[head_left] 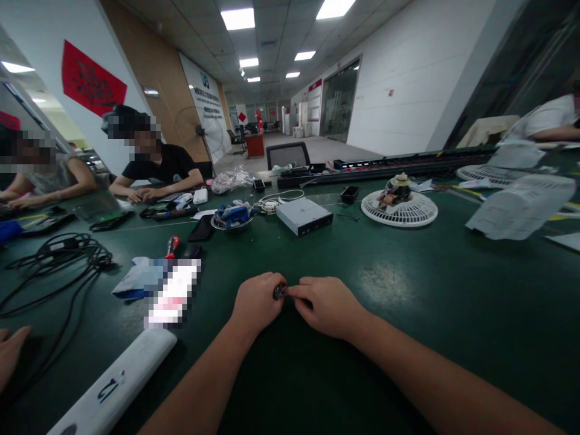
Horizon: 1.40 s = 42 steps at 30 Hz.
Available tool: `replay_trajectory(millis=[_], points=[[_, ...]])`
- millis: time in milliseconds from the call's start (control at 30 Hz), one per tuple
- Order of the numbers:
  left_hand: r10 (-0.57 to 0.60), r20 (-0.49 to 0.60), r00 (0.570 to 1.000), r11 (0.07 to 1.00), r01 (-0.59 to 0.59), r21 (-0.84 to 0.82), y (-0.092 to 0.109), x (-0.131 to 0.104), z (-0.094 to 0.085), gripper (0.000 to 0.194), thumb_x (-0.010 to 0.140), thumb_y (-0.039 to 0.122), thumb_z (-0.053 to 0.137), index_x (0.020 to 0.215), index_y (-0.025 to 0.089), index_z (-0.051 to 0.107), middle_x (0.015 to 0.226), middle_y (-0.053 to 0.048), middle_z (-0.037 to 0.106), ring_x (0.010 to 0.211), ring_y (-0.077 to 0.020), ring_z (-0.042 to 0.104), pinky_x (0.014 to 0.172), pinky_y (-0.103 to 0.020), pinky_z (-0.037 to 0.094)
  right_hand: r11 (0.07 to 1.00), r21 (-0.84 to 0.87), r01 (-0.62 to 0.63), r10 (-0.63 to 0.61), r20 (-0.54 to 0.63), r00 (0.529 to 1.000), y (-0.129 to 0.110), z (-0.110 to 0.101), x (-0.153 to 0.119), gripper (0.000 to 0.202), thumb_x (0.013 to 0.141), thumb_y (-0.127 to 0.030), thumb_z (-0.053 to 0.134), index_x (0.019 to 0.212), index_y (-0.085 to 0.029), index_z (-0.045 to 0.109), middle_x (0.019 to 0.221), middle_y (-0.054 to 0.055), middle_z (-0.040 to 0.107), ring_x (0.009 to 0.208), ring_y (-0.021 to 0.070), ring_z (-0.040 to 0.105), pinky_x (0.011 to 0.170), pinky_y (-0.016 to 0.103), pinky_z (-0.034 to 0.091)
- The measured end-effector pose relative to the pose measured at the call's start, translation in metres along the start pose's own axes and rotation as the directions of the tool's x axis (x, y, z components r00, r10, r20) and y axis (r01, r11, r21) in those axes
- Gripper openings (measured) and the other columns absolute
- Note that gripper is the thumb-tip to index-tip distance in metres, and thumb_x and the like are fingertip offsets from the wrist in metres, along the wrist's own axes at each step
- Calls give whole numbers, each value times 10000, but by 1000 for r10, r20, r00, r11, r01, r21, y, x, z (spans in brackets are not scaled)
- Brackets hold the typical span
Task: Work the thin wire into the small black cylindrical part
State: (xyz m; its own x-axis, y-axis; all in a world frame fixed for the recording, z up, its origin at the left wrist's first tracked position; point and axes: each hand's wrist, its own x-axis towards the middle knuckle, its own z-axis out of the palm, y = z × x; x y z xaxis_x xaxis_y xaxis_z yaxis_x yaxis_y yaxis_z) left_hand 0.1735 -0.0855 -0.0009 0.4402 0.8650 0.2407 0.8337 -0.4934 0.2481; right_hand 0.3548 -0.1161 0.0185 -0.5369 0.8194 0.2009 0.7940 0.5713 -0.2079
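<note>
My left hand (260, 300) is closed around a small dark object (278, 292) whose rounded end shows between thumb and fingers. From the right, my right hand (327, 305) reaches to the same object, its index finger stretched to it and its thumb bent below. The fingertips of both hands nearly meet at the object. Whether the right fingers grip a part of it is too small to tell. Both hands are low over the green table (272, 257), near its front edge.
Beyond the hands lie a grey disc drive (304, 215), a metal bowl with blue things (232, 216) and a white fan grille (399, 208). At left are black cables (67, 257), a red-handled tool (172, 246) and a long white case (120, 380). Several people sit around.
</note>
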Motion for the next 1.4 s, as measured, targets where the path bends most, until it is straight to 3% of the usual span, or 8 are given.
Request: replay_trajectory(millis=[200, 467, 600, 867, 967, 1100, 1300, 1400], points=[[-17, 3, 1000, 1000, 17, 20, 2, 0, -2, 140, 859, 223, 510, 875, 231, 649, 840, -8, 680, 763, -173, 627, 652, -283, 437, 995, -45, -85, 81, -85, 993, -3, 1, 4, 300, 916, -253, 440, 1103, -282, 673, 834, 15, 631, 691, 137, 565, 577, 273, 307], [-21, 35, 999, 1000, 20, 16, 4, 0, -4, 130, 816, 203, 562, 891, 248, 658, 868, -1, 696, 793, -183, 645, 668, -288, 452, 999, -35, -30, 30, 0, 1000, -8, -6, -1, 278, 902, -282, 451, 1062, -288, 679, 820, 12, 650, 679, 147, 575, 570, 273, 314], [-42, 32, 999, 999, 41, 27, 4, 0, -3, 135, 842, 223, 544, 898, 246, 664, 865, -4, 698, 787, -178, 646, 671, -284, 458, 991, -27, -135, 135, -11, 991, -7, -3, 0, 282, 910, -280, 419, 1011, -282, 682, 843, 16, 660, 714, 157, 600, 595, 277, 351], [-118, 13, 993, 992, 117, 49, 2, 2, -4, 140, 875, 268, 523, 895, 247, 659, 879, 0, 712, 796, -179, 656, 683, -290, 464, 938, -51, -344, 347, 97, 933, -3, -7, 2, 343, 845, -517, 506, 986, -226, 621, 923, 71, 679, 823, 246, 639, 669, 340, 445], [-157, -3, 988, 987, 157, 35, 2, 2, -3, 138, 878, 291, 531, 936, 258, 652, 929, 5, 716, 843, -181, 661, 708, -289, 474, 913, -84, -399, 407, 171, 897, 0, -9, 1, 351, 829, -495, 538, 1017, -204, 595, 966, 100, 673, 848, 266, 648, 684, 360, 465], [-237, -23, 971, 971, 238, 17, 2, 2, -3, 187, 868, 305, 555, 1044, 270, 608, 985, -5, 697, 888, -190, 656, 728, -291, 480, 889, -100, -447, 458, 198, 867, 2, -9, 1, 312, 852, -475, 514, 991, -209, 601, 903, 92, 678, 832, 268, 654, 676, 365, 478], [-274, -90, 957, 961, 275, -5, -1, 1, -1, 328, 814, 179, 577, 1130, 246, 520, 1043, -40, 652, 894, -196, 651, 730, -282, 482, 863, -123, -490, 505, 222, 834, 2, -21, -6, 556, 756, -702, 527, 921, -186, 647, 847, 118, 674, 826, 310, 657, 648, 395, 490], [-260, -105, 960, 965, 258, -35, -2, 0, 1, 363, 817, 150, 549, 1166, 226, 480, 1089, -70, 627, 873, -208, 655, 716, -300, 491, 880, -81, -468, 469, 298, 831, 7, -24, -11, 447, 709, -617, 648, 886, -208, 667, 831, 99, 677, 787, 291, 657, 604, 367, 476]])
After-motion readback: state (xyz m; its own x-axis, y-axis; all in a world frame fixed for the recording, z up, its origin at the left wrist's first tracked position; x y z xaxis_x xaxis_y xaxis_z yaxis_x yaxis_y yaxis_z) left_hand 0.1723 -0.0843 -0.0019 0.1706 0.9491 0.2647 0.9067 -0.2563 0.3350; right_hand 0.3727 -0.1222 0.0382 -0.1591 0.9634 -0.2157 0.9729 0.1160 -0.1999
